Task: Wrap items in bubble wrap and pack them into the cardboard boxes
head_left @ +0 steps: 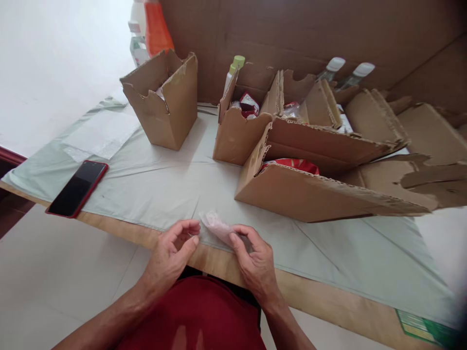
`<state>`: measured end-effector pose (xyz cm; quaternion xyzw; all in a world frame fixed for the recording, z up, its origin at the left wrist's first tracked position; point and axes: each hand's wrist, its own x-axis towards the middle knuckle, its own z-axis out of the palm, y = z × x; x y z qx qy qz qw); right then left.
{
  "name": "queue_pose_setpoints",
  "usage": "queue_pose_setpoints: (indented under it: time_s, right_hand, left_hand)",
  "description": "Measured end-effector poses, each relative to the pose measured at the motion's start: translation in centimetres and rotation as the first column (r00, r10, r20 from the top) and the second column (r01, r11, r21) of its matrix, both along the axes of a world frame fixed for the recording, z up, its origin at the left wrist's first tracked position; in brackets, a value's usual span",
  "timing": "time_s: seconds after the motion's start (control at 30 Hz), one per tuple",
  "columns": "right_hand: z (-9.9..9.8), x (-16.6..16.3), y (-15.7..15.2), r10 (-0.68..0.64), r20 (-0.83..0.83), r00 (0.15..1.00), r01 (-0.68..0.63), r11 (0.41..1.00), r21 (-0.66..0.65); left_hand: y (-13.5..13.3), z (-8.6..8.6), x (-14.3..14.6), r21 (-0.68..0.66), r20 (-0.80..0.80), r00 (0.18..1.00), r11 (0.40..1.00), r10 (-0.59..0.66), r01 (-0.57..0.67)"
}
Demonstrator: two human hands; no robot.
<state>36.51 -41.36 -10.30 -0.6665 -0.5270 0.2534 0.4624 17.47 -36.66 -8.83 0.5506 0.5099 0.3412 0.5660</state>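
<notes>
1. Plastic bag (218, 226), small, clear and crumpled, lies at the near edge of the surface (153, 187), on the pale green sheet (328, 253) that covers it.
2. Right hand (255, 260) pinches the near end of this bag between thumb and fingers.
3. Left hand (171, 255) is just beside the bag, with fingers curled loosely and holding nothing; I cannot tell if its fingertips touch the bag.
4. Beyond the hands stand open cardboard boxes: one tall box (164, 102) at the left, one middle box (237, 129) with packets inside, and one long low box (314, 189) with something red in it.
5. Red phone (77, 188) lies flat at the left edge of the surface, well apart from the hands.
6. Bottles (146, 34) stand behind the boxes.
</notes>
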Motion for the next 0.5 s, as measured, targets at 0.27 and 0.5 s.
queue_pose_setpoints:
  time_s: [0.27, 0.5]
  right_hand:
    - [0.8, 0.7, -1.6, 0.109, -0.222, 0.969, -0.113, 0.994, -0.006]
    - [5.5, 3.7, -2.5, 0.376, -0.061, 0.925, -0.38, 0.923, -0.063]
  left_hand:
    - [-0.2, 0.0, 2.2, 0.061, 0.134, 0.98, 0.988, -0.15, 0.143]
    - [-1.1, 0.6, 2.8, 0.547, -0.061, 0.947, 0.783, -0.316, 0.296]
